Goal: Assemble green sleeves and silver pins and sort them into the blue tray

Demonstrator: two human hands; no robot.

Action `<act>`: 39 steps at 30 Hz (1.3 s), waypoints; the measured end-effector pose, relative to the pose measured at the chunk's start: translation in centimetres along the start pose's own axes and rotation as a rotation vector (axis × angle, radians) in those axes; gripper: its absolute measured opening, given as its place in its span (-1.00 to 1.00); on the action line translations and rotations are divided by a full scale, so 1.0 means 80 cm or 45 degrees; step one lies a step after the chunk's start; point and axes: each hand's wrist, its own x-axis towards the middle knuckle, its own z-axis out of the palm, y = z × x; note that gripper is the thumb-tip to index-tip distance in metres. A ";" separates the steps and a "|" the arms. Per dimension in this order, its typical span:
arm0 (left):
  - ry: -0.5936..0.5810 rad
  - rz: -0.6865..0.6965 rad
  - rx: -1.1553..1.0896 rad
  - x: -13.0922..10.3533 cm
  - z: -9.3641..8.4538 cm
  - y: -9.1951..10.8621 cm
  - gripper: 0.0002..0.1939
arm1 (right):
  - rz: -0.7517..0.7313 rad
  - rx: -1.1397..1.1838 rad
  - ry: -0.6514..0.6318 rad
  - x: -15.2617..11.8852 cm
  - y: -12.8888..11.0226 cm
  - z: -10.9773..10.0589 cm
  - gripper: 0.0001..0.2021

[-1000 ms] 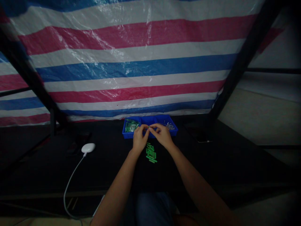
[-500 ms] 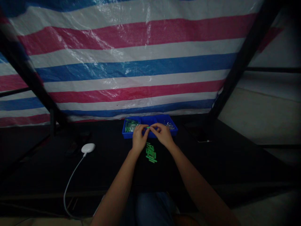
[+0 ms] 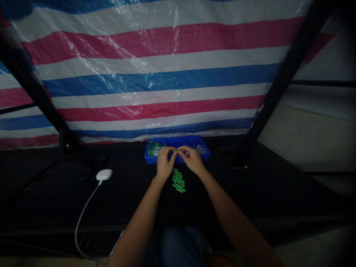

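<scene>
A striped sheet [image 3: 155, 74] is hung behind the dark table [image 3: 116, 200], whose surface is spread well to either side of the arms. The table's near edge is crossed by the left forearm [image 3: 146, 207] and the right forearm [image 3: 219, 200], both angled forward and inward. In front of the sheet, a blue tray [image 3: 151, 160] is set, divided into three compartments: green pieces [image 3: 154, 150] are kept in the left one, thin metal pieces [image 3: 201, 149] in the right. At the tray's near side, the left hand [image 3: 164, 163] and right hand [image 3: 194, 159] are held close together, fingers bent. Between the wrists, loose green sticks [image 3: 178, 179] are clustered on the table. One small green stick [image 3: 175, 150], slim and bright, is gripped between the fingertips of both hands, its ends partly covered.
</scene>
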 end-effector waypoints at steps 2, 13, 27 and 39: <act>-0.002 0.004 -0.017 0.000 0.000 0.001 -0.89 | 0.013 -0.024 -0.010 -0.001 0.001 0.001 -0.78; -0.002 0.024 -0.068 0.000 0.001 0.002 -0.88 | 0.006 -0.102 -0.014 0.000 0.000 0.003 -0.77; -0.012 0.006 -0.075 0.001 -0.001 0.003 -0.87 | 0.013 -0.119 -0.015 0.000 0.001 0.004 -0.75; -0.007 0.008 -0.017 0.001 -0.002 0.001 -0.84 | 0.046 0.035 -0.016 0.001 0.006 0.004 -0.75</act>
